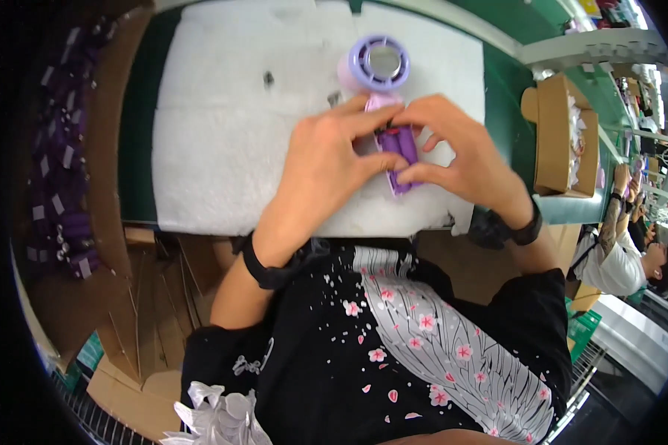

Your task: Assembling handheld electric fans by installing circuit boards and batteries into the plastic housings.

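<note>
A small lilac handheld fan (354, 70) lies on the white padded mat (223, 133), its round head pointing away from me and its handle toward me. The handle is open, and purple cylindrical battery cells (404, 142) show inside, with a bit of red and black near their far end. From the left, my left hand (323, 152) is closed round the handle, thumb against its near part. On the other side my right hand (467, 152) is bent over the cells, its thumb and fingers pressing at both ends of them.
At the left stands a large cardboard box (115, 148) holding many purple battery cells (70, 230) with white tabs. An open carton (553, 148) with white pieces sits on the green table (508, 111) at right. A person (608, 259) works farther right.
</note>
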Demonstrator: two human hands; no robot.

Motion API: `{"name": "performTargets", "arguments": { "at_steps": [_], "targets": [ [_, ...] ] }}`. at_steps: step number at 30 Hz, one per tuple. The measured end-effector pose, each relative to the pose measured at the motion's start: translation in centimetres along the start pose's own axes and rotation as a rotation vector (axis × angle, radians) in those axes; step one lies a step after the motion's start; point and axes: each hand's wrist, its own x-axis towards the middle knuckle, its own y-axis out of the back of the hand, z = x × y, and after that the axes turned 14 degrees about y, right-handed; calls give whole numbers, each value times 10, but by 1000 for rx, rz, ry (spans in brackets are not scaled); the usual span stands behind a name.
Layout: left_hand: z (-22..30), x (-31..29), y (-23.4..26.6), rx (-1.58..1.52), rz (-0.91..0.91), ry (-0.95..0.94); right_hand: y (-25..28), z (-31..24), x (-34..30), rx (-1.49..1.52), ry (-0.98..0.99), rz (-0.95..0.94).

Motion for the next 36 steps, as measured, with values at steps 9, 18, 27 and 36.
{"name": "performTargets", "arguments": {
  "at_steps": [9, 18, 27, 36],
  "targets": [
    [-30, -4, 0, 79, 13, -42, -34, 25, 6, -148, 165, 69],
    [-35, -4, 12, 84, -14, 13, -40, 5, -7, -263, 283, -71],
    [-46, -15, 8, 51, 76, -54, -48, 5, -3, -369, 269, -165],
    [-49, -14, 19, 65, 187, 2, -4, 103, 114, -602, -237, -49]
  ]
}}
